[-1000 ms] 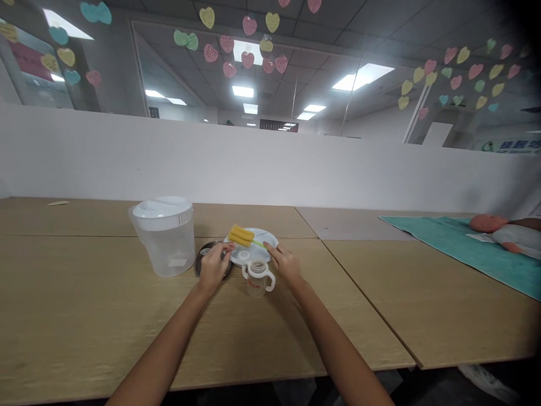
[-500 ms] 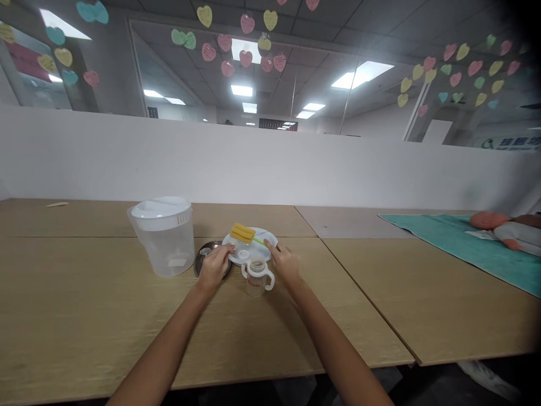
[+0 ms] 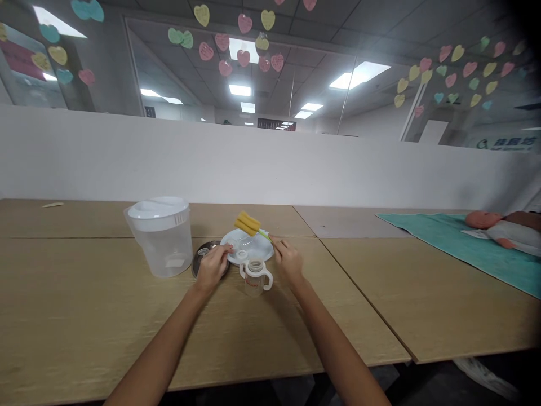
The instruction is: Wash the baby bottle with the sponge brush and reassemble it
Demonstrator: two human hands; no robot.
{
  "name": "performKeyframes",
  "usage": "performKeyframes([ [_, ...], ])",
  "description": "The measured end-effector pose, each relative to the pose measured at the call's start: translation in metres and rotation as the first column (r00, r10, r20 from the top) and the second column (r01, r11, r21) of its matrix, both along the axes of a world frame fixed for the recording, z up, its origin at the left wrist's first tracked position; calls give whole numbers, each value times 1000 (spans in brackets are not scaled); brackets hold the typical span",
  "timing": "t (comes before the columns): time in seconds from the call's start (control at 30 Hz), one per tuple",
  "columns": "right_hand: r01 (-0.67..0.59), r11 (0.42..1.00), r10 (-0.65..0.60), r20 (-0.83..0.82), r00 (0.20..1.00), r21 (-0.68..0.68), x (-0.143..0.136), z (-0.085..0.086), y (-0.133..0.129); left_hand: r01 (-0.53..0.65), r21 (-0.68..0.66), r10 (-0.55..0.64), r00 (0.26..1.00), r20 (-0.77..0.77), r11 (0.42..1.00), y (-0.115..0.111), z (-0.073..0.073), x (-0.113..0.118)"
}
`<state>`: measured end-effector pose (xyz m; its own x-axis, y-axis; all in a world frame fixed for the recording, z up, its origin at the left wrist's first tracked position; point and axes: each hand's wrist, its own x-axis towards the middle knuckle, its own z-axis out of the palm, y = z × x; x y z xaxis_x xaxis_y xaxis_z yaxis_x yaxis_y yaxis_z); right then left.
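Note:
My right hand (image 3: 288, 260) is closed round the green handle of a bottle brush (image 3: 247, 223), whose yellow sponge head is raised over the far side of a white plate (image 3: 265, 252). My left hand (image 3: 213, 267) pinches at the plate's left edge; what lies between its fingertips is too small to make out. Beside those fingertips, clear plastic and a small white ring (image 3: 242, 255) show on the plate. Upright in front of the plate stands an uncapped clear baby bottle (image 3: 255, 278) with two white handles. Partly behind my left hand is a round metal dish (image 3: 196, 265) with a small clear piece in it.
A clear plastic pitcher (image 3: 163, 242) with a white lid stands left of the metal dish. At the far right a baby doll (image 3: 507, 228) lies on a green towel (image 3: 431, 234). Seams run between the wooden tables (image 3: 105, 316), and a white wall rises behind them.
The brush has lifted and moved slightly right, its sponge head now higher above the plate. My right hand has shifted a little with it. My left hand stays almost where it was.

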<state>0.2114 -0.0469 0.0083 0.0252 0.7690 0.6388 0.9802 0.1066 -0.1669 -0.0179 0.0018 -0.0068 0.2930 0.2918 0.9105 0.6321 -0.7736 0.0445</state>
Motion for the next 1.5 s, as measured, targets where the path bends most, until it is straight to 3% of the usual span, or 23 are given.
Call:
performKeyframes([
  [0.13, -64, 995, 69, 62, 996, -77, 1, -1, 1, 10, -19, -10, 1000, -3, 1000, -2, 1, 0],
  [0.23, -135, 991, 135, 2, 991, 12, 0, -3, 1, -5, -17, 5, 1000, 27, 1000, -2, 1, 1],
  [0.33, -103, 992, 105, -14, 994, 68, 0, -4, 1, 3, -6, -2, 998, 56, 1000, 0, 1, 1],
  [0.47, -74, 997, 76, 103, 992, -30, -1, -6, 1, -12, -11, 13, 995, 94, 1000, 2, -2, 1],
  [0.6, 46, 999, -45, 86, 995, -5, -2, -7, 1, -26, -7, 27, 996, 88, 1000, 3, -3, 1],
  [0.8, -105, 994, 103, 146, 984, 10, 0, -11, 3, -85, 19, 81, 982, 170, 996, 0, -1, 2],
  [1.0, 4, 1000, -2, 99, 995, -19, -2, -7, 1, -114, 22, 108, 977, 183, 993, -4, 2, 4],
  [1.13, -59, 998, 56, 76, 996, 34, -2, -6, -1, -140, 59, 126, 973, 193, 988, -6, 3, 4],
  [1.23, -109, 994, 110, 115, 987, -15, -4, -6, -1, -142, 106, 120, 975, 187, 984, -7, 4, 4],
  [1.4, 46, 998, -42, 64, 997, -53, -1, -3, -1, -140, 122, 112, 971, 211, 983, -6, 4, 3],
  [1.5, 4, 1000, -5, 42, 999, 8, 2, -2, -1, -147, 88, 124, 966, 227, 985, -6, 4, 4],
])
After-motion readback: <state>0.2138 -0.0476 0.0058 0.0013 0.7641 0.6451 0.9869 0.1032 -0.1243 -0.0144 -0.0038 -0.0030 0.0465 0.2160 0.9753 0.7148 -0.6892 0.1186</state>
